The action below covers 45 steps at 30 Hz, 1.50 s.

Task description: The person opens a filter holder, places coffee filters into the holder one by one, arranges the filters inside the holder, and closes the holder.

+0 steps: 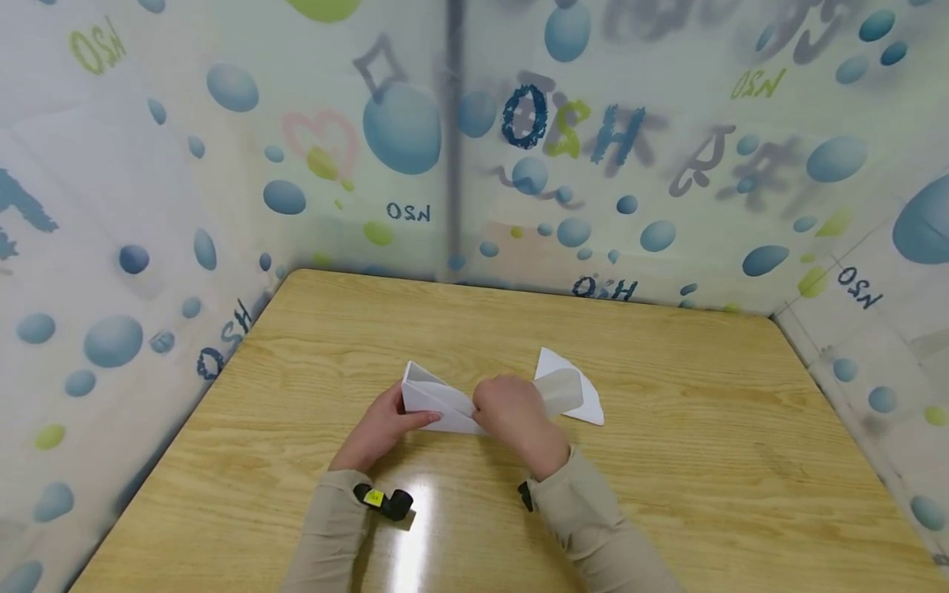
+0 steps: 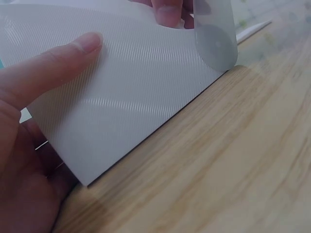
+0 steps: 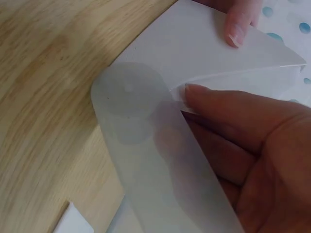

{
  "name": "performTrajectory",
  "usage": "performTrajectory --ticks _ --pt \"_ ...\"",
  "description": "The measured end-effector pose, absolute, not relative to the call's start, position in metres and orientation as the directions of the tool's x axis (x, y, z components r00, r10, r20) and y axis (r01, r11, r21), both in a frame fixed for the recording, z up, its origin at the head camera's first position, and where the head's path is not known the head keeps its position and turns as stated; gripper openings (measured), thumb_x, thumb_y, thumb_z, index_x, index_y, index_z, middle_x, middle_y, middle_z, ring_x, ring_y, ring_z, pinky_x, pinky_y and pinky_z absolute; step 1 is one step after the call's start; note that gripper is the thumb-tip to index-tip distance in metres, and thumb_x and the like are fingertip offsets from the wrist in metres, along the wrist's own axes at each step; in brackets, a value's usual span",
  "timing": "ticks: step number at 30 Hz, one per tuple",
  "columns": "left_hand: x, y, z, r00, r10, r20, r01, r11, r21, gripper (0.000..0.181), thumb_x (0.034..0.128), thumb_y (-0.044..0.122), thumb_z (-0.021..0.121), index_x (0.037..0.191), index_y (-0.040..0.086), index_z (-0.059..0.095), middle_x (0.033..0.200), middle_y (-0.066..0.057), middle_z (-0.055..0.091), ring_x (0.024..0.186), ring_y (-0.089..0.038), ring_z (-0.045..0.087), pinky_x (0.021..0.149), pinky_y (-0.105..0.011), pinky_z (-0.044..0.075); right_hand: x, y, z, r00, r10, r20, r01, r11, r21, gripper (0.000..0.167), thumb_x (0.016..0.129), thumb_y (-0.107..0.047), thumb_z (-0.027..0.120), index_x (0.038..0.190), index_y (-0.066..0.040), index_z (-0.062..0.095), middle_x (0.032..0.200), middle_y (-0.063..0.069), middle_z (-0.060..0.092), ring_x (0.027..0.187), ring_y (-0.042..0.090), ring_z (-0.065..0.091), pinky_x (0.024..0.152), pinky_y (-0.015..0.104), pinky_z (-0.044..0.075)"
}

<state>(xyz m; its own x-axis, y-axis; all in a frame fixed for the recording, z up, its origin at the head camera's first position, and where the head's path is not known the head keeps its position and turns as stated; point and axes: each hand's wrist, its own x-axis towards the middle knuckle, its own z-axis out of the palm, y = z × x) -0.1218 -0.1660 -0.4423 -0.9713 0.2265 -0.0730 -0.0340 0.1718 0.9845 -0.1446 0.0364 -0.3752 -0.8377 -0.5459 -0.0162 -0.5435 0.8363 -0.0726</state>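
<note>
From the head view, it's two-handed work: the left hand (image 1: 381,430) grips one end of the white card (image 1: 445,401), the right hand (image 1: 514,414) pinches it further along. So the card sits between the hands, folded, gaping at the left-hand end. A cloudy strip (image 1: 561,389) juts out past the right hand, and a white fan-shaped piece (image 1: 591,403) lies just beyond.

Over to the left wrist: thumb on the ribbed face, fingers behind, bottom edge down on the table (image 2: 233,160).

And the right wrist: thumb at the card's upper edge, fingers seen through the strip; whether they hold it, I can't tell. Call it midway: folding done, closing seemingly left, the fan-shaped piece probably waiting.
</note>
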Motion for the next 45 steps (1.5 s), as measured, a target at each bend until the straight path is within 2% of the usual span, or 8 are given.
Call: performTrajectory --ticks 7,15,24,36,45 --pt "-0.122 -0.165 -0.441 -0.971 0.226 -0.073 -0.033 0.175 0.984 0.043 0.0767 0.023 0.071 0.113 0.013 0.051 0.105 -0.005 0.059 0.097 -0.019 0.054 0.080 -0.035 0.043 -0.143 0.036 -0.380 -0.852 -0.522 0.050 -0.524 0.846 -0.095 0.028 0.079 -0.015 0.061 0.052 -0.019 0.052 0.049 -0.005 0.044 0.045 0.013 0.041 0.041 0.031 0.033" --pt "-0.121 -0.165 -0.441 -0.971 0.227 -0.078 -0.038 0.176 0.984 0.042 0.0768 0.024 0.071 0.113 0.014 0.052 0.106 -0.005 0.058 0.097 -0.019 0.054 0.081 -0.035 0.042 -0.144 0.033 -0.386 -0.869 -0.489 0.070 -0.494 0.864 -0.094 0.023 0.081 -0.021 0.061 0.057 -0.018 0.060 0.050 -0.005 0.046 0.045 0.013 0.042 0.040 0.030 0.035" --pt "-0.122 -0.165 -0.442 -0.969 0.237 -0.069 -0.030 0.164 0.986 0.042 0.0770 0.023 0.071 0.113 0.013 0.052 0.106 -0.006 0.058 0.098 -0.019 0.054 0.081 -0.035 0.043 -0.145 0.032 -0.385 -0.885 -0.465 0.023 -0.465 0.882 -0.078 0.029 0.085 -0.025 0.056 0.057 -0.016 0.056 0.049 -0.003 0.044 0.045 0.014 0.043 0.039 0.031 0.035" --pt "-0.123 -0.164 -0.444 -0.969 0.240 -0.057 -0.020 0.155 0.988 0.045 0.0771 0.020 0.071 0.117 0.012 0.050 0.108 -0.006 0.058 0.099 -0.019 0.054 0.080 -0.034 0.044 -0.145 0.033 -0.384 -0.885 -0.462 0.062 -0.466 0.876 -0.127 0.051 0.089 -0.048 0.046 0.047 -0.019 0.045 0.043 -0.005 0.038 0.040 0.012 0.039 0.038 0.029 0.031" --pt "-0.122 -0.164 -0.440 -0.970 0.232 -0.072 -0.030 0.178 0.984 0.048 0.0769 0.022 0.071 0.119 0.015 0.049 0.110 -0.005 0.057 0.100 -0.019 0.053 0.082 -0.034 0.043 -0.147 0.031 -0.385 -0.899 -0.437 0.030 -0.438 0.894 -0.097 0.052 0.092 -0.045 0.040 0.049 -0.017 0.047 0.044 -0.003 0.038 0.041 0.013 0.040 0.039 0.030 0.032"
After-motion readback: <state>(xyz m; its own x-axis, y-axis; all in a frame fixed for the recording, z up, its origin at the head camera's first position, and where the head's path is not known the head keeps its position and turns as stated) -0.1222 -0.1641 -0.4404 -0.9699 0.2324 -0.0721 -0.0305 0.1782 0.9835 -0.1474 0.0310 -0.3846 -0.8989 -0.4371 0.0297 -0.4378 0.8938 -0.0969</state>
